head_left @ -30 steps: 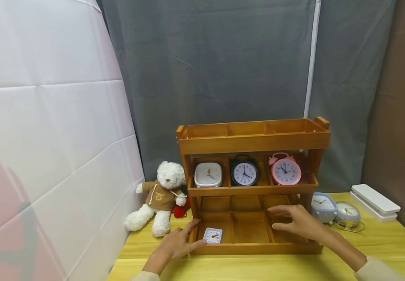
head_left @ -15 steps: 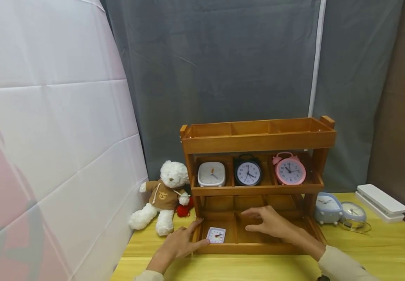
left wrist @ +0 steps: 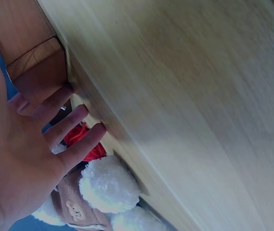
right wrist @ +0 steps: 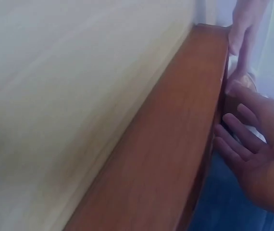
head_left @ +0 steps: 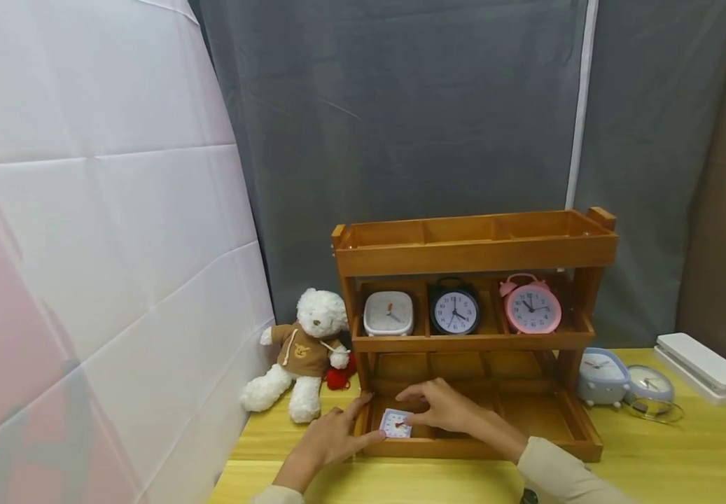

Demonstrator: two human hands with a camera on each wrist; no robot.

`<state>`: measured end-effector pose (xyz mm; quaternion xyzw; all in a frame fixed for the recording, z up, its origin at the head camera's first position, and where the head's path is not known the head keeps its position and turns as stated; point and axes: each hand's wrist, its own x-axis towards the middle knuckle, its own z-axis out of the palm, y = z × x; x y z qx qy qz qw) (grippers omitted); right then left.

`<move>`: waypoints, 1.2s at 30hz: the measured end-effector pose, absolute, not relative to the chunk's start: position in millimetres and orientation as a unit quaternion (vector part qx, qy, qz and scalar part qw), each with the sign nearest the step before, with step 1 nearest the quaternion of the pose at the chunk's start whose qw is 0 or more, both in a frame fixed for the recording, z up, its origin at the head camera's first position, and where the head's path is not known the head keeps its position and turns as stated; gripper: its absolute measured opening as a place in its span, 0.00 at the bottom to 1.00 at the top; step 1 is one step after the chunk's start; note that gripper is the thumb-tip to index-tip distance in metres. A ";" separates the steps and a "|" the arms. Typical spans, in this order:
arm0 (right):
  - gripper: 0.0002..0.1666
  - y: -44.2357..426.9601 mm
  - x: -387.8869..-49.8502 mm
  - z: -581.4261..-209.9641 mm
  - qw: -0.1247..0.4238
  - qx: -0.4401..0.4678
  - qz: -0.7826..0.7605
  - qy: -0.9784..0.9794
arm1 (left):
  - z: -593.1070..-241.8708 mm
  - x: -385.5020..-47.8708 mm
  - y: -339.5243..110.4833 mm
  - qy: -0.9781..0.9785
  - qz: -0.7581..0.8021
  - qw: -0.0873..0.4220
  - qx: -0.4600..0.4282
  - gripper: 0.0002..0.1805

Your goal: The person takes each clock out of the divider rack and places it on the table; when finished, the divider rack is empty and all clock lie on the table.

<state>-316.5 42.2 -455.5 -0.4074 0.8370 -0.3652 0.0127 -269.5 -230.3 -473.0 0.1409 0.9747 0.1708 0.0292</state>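
Note:
A small square clock [head_left: 396,423] with a pale lilac rim leans in the lower-left compartment of a wooden shelf [head_left: 482,448]. Beside that compartment's left end is my left hand [head_left: 331,437]; its fingers are extended, and the thumb reaches the clock's lower left corner. In the left wrist view, the fingers of the left hand [left wrist: 31,149] lie spread along the shelf's end. Reaching in from the right, my right hand [head_left: 441,407] has loosely bent fingers over the compartment, with its thumb at the clock's right edge. Whether the thumb presses on it is unclear.
The middle tier bears a white clock [head_left: 388,313], a black alarm clock [head_left: 455,312] and a pink alarm clock [head_left: 533,309]. A teddy bear [head_left: 302,353] sits left. On the right are a blue clock [head_left: 603,378], a round clock [head_left: 650,383] and a white device [head_left: 704,364].
My right hand has moved left across the lower tier, from the right compartment to the small clock. The left hand stays at the shelf's left end. The whole view has shifted slightly.

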 end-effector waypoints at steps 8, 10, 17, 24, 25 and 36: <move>0.24 25.4 -320.5 -470.5 0.029 -0.408 -0.333 0.850 | -471.8 -268.5 -228.8 0.976 0.161 0.025 0.146 0.50; 0.24 23.5 -321.5 -471.8 0.027 -0.411 -0.321 0.853 | -471.0 -267.9 -228.1 0.976 0.160 0.026 0.147 0.50; 0.20 20.1 -322.1 -466.6 0.035 -0.417 -0.307 0.855 | -469.0 -266.6 -227.7 0.977 0.156 0.026 0.145 0.51; 0.23 16.2 -321.3 -466.1 0.037 -0.426 -0.277 0.861 | -469.0 -265.7 -228.9 0.977 0.155 0.026 0.144 0.50; 0.24 15.6 -321.1 -466.5 0.032 -0.429 -0.273 0.861 | -468.9 -265.7 -229.0 0.977 0.154 0.025 0.145 0.50; 0.27 20.4 -321.8 -464.6 0.016 -0.433 -0.279 0.857 | -469.6 -265.6 -229.7 0.977 0.158 0.028 0.138 0.49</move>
